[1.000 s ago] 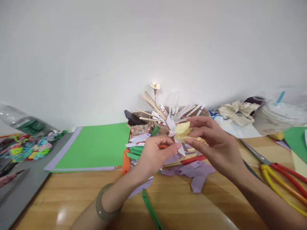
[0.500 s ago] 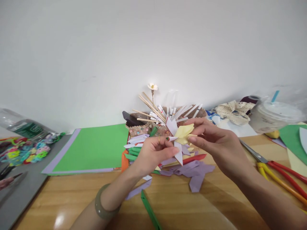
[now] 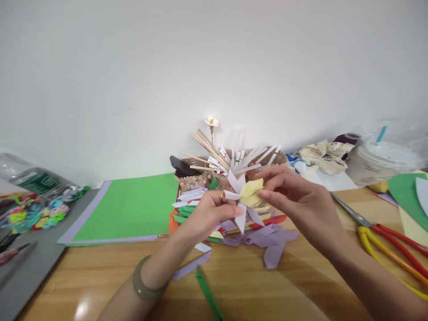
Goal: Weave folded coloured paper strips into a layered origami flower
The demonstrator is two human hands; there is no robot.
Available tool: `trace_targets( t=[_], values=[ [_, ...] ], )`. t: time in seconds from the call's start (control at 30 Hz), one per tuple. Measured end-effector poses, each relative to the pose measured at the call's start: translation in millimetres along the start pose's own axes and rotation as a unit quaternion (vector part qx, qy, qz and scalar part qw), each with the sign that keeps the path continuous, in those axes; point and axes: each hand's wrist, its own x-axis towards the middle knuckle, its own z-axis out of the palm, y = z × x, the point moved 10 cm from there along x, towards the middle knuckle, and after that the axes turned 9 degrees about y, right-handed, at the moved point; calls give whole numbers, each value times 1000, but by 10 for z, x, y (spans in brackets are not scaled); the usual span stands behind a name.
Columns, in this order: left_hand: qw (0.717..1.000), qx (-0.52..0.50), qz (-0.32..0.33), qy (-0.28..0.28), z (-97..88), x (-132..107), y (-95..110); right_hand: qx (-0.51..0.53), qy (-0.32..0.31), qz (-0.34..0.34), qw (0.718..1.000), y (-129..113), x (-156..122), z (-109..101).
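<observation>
The left hand (image 3: 209, 214) had a white, pointed-petal paper flower (image 3: 241, 219) pinched between thumb and curled fingers, at its left-side petals. The right hand (image 3: 294, 191) had thumb and fingertips pinched at the right edge of the crumpled yellow paper centre (image 3: 252, 192), palm not wrapped round it. Flower was up off the wooden table (image 3: 267, 290), between both hands, in front of the beige beaded holder (image 3: 194, 182). Grip looked split so the left steadied the petals while the right managed the centre; light fingertip hold probably because thin paper creases easily. Couldn't tell if centre and petals were joined; fingers hid part.

Folded purple paper strips (image 3: 272, 240) lay piled just below the flower, likely kept within reach. One folded green paper strip (image 3: 209, 292) lay alone nearer the person. Flat green paper sheets (image 3: 130, 209) were stacked left, probably to stay uncreased. Thin wooden sticks (image 3: 209, 147) leaned from the holder. Steel scissors with red and yellow handles (image 3: 359, 218) lay right, handles towards the person, presumably for easy pickup.
</observation>
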Motion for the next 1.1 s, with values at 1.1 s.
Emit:
trace_targets(
  t=[1.1],
  values=[
    [881,307,358,44,154,-333,681,-209,-130,-174,954,-123,-125,301]
  ],
)
